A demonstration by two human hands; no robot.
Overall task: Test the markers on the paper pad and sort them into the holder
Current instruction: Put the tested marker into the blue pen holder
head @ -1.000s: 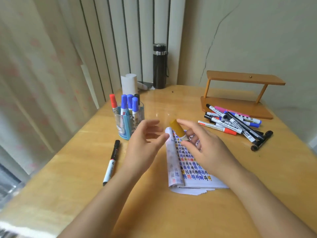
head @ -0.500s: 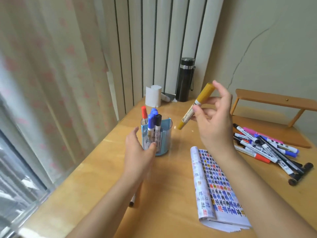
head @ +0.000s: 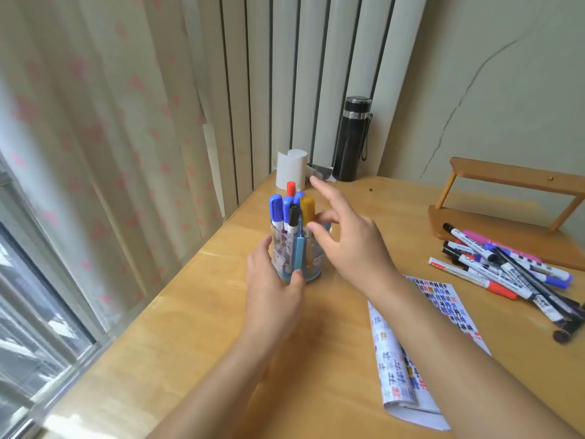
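A pale wooden table (head: pixel 221 343) fills the lower view, with curtains and vertical blinds behind it to the left and far side. At the far right stands a low wooden shelf (head: pixel 506 198). A heap of loose markers (head: pixel 506 274) with black, blue, pink and red caps lies just in front of the shelf, not yet sorted. Near the right edge lies the white paper pad (head: pixel 408 353), folded back and covered in coloured test strokes.

Left of centre stands the clear round plastic holder (head: pixel 313 263) with a blue divider. The left hand (head: pixel 273 289) grips its base, fingers curled round the left wall and thumb on the front. The right hand (head: pixel 351 245) hovers just right of the rim with its fingers spread wide and holding nothing. Its thumb tip lies right beside the mustard-yellow-capped marker (head: pixel 307 208); whether they touch cannot be told.

That marker stands cap-up in the holder's right part, among blue-capped markers (head: pixel 276 209), a red cap (head: pixel 291 187) and a black one (head: pixel 293 213).

The drop looks all but finished. To end it well, the right hand should lift straight up and to the right, clear of the crowded caps. The left hand should steady the light holder until the marker settles. Then the right hand can reach for the heap.
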